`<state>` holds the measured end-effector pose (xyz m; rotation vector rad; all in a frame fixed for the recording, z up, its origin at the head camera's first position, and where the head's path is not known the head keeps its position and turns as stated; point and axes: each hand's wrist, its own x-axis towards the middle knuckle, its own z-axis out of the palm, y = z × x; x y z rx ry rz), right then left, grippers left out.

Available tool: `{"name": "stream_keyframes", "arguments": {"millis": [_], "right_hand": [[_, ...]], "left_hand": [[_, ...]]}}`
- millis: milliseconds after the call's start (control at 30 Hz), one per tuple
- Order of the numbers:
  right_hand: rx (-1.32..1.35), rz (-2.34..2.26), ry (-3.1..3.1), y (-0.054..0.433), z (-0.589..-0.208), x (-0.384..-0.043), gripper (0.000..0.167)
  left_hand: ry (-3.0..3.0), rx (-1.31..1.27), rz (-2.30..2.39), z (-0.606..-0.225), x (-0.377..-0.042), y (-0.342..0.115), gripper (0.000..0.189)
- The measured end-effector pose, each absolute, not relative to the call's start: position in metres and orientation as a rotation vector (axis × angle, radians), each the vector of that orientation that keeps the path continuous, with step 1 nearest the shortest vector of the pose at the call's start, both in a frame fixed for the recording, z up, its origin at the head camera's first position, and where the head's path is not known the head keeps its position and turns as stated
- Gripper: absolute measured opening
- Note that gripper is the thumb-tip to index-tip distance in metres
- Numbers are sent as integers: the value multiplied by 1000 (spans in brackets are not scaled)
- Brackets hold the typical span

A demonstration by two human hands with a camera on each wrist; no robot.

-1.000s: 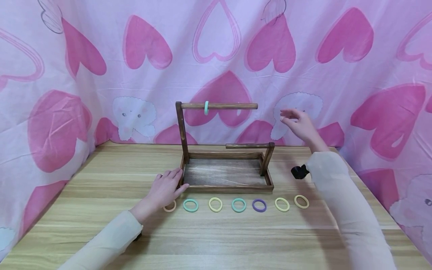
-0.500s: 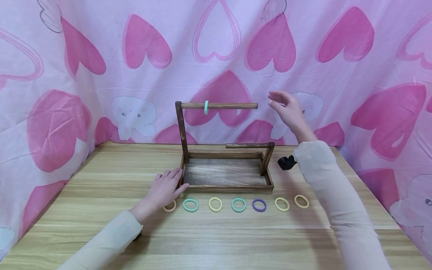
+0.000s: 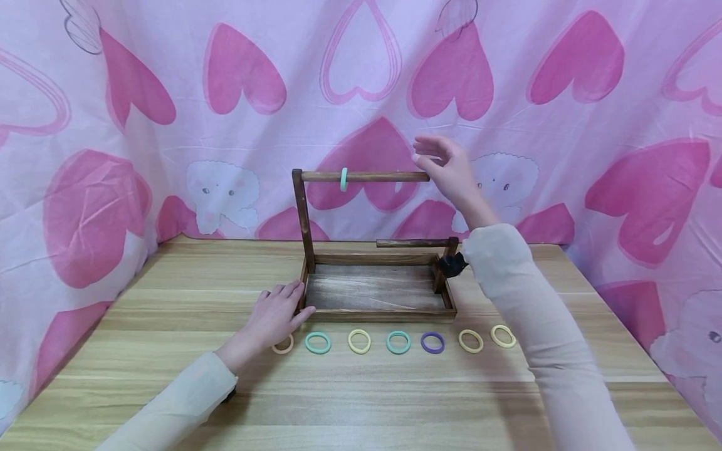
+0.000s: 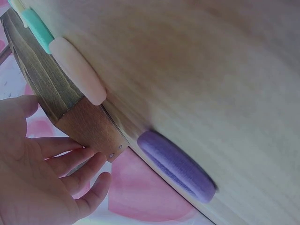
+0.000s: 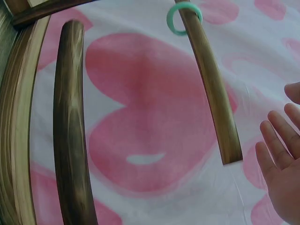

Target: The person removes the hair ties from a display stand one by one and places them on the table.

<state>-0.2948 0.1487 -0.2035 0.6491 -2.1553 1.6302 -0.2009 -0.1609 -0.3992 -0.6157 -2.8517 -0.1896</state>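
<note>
A dark wooden rack (image 3: 372, 315) stands on the table, a shallow tray with two bars over it. My left hand (image 3: 274, 315) rests at its left front corner, thumb along the front and fingertips touching the end wall (image 4: 93, 126). Around the upper bar (image 3: 389, 177) hangs a mint hair tie (image 3: 344, 180), left of the middle. Beside that bar's free right end I hold my right hand (image 3: 449, 172) raised, fingers loosely bent and nothing visible in them. In the right wrist view the fingers (image 5: 281, 154) are apart from the bar end.
Along the tray's front lies a row of hair ties: peach (image 3: 283, 344), mint (image 3: 318, 342), yellow (image 3: 359, 342), another mint (image 3: 398, 342), purple (image 3: 432, 343) and two pale yellow. Another purple hair tie (image 4: 178, 166) lies near my left hand. The lower bar (image 3: 414, 243) juts leftward.
My right hand has moved left and upward, from well right of the rack to the upper bar's free end. The left hand, the rack and the hair ties have stayed in place.
</note>
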Motion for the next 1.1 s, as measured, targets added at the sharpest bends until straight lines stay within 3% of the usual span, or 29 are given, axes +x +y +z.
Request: {"name": "stream_keyframes", "arguments": {"millis": [333, 600, 1100], "right_hand": [[722, 1661, -2245, 123, -202, -299, 43], [831, 1311, -2378, 106, -220, -319, 45], [910, 978, -2531, 76, -227, -324, 54]], "left_hand": [[-2846, -616, -193, -400, -201, -161, 59], [-2855, -610, -188, -400, -201, -161, 59], [-2854, -608, -178, -399, -201, -160, 59]]}}
